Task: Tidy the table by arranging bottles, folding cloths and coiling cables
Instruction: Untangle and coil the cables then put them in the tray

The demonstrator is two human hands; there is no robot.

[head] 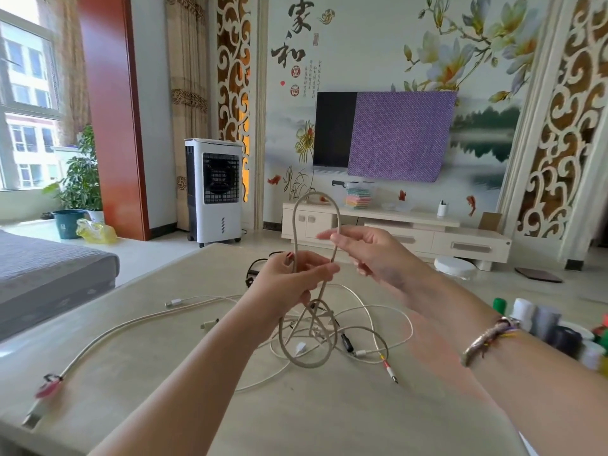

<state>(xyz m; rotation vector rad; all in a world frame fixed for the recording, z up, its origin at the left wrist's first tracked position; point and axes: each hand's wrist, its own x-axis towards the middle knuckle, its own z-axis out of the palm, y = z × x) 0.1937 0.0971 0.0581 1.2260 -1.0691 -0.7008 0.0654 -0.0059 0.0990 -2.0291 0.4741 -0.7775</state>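
Observation:
A beige braided cable stands in a tall loop above the table. My left hand grips both strands of that loop at its base. My right hand is raised beside the loop's right strand, thumb and forefinger pinching it. Below the hands the same cable hangs in a second loop onto a tangle of thin white cables. Another beige cable trails left across the table to a red-marked plug.
Several bottles with white, green and dark caps stand at the table's right edge. A black cable lies behind my left hand. A grey sofa sits to the left, a TV cabinet beyond the table.

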